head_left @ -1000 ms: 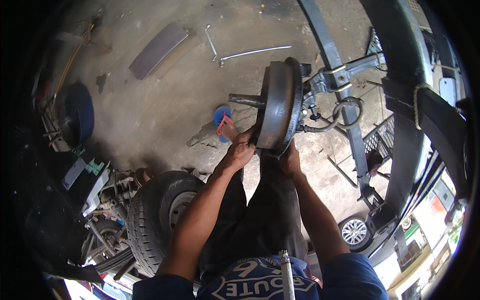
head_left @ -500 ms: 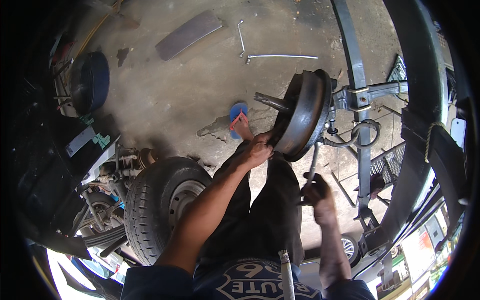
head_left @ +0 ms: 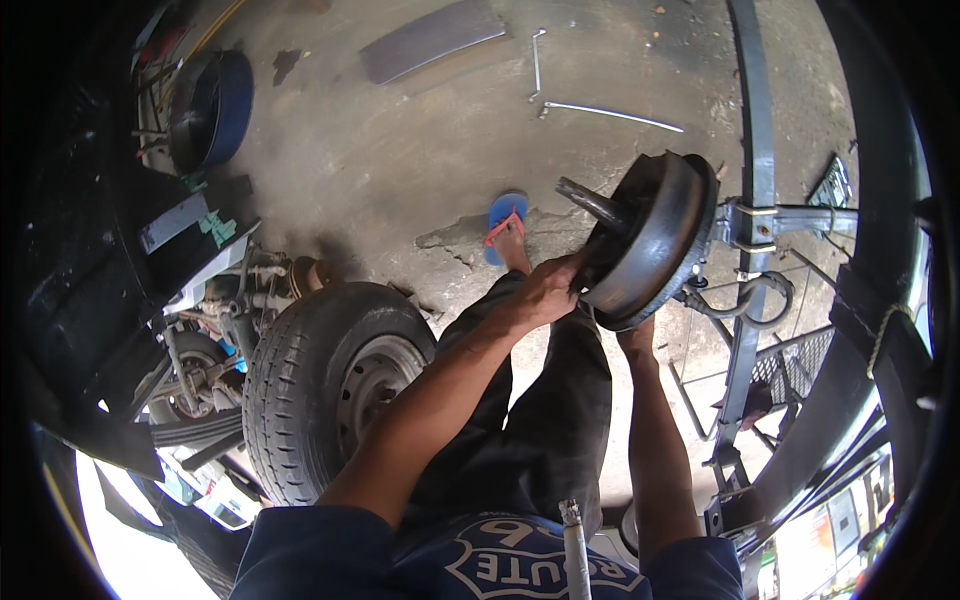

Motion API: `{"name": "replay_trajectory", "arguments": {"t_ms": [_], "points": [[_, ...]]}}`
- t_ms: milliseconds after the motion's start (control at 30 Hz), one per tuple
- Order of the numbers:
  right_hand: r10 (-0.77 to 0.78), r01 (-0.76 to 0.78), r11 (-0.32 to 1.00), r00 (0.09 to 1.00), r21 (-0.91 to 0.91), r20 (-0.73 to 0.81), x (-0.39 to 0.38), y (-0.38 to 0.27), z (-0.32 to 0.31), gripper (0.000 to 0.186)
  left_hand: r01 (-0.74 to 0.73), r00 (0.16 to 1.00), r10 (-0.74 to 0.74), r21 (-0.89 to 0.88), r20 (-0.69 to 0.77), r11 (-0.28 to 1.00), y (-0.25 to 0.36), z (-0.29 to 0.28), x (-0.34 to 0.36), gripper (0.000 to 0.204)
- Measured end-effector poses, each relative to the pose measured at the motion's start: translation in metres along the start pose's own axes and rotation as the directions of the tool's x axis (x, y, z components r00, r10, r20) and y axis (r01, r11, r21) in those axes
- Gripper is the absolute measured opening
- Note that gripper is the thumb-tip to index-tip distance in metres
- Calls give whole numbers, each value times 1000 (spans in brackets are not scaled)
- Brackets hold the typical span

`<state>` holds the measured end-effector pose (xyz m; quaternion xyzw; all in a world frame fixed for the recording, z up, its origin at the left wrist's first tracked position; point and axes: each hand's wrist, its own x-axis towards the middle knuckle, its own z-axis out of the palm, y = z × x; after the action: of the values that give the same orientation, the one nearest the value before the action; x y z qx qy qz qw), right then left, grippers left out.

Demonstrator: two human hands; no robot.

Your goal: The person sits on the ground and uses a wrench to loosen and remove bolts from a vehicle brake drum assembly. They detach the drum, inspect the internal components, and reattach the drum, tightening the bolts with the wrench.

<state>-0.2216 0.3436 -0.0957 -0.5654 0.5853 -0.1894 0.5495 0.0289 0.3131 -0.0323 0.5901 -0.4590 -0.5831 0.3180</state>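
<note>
A rusty brake assembly with curved brake shoes sits at the end of an axle, a bare spindle jutting from it toward the left. Its lower left edge is gripped by my left hand, fingers curled round the brake shoe and partly hidden inside it. My right hand reaches up behind the assembly's lower rim. Its fingers are hidden there, and so is whatever they may hold.
A wheel with a tyre stands close to my left leg. Two spanners and a curved dark plate lie on the concrete floor ahead. A steel frame bar and a looped hose are on the right.
My right hand, which held a rod-like tool below the assembly, has moved up behind its rim, and the tool is out of sight. My left hand stays at the shoe's edge. The view has shifted.
</note>
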Motion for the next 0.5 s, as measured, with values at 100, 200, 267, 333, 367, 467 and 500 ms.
{"name": "replay_trajectory", "arguments": {"t_ms": [100, 200, 267, 333, 367, 467, 500], "points": [[159, -159, 987, 987, -25, 6, -3, -1, -2, 23, -139, 989, 137, -23, -61, 990, -8, 5, 1, 42], [322, -317, 943, 946, -98, 32, -20, -9, -9, 22, -166, 975, 152, -80, -162, 983, -15, 14, -2, 36], [256, -252, 966, 963, -57, 82, -26, -12, -12, 23, -152, 971, 130, -99, -202, 983, -18, 20, -5, 33], [328, -329, 944, 941, -1, 81, -26, -14, -14, 26, -168, 958, 134, -120, -252, 978, -20, 21, -7, 31], [273, -268, 961, 958, -65, 86, -24, -14, -15, 26, -94, 977, 64, -145, -201, 985, -22, 20, -8, 30], [107, -67, 960, 985, -271, 137, -21, -15, -19, 30, 17, 994, -42, -225, -104, 974, -31, 14, -3, 30], [106, -74, 973, 985, -217, 139, -20, -15, -20, 31, 31, 997, -47, -224, -68, 974, -35, 12, 0, 32]]}}
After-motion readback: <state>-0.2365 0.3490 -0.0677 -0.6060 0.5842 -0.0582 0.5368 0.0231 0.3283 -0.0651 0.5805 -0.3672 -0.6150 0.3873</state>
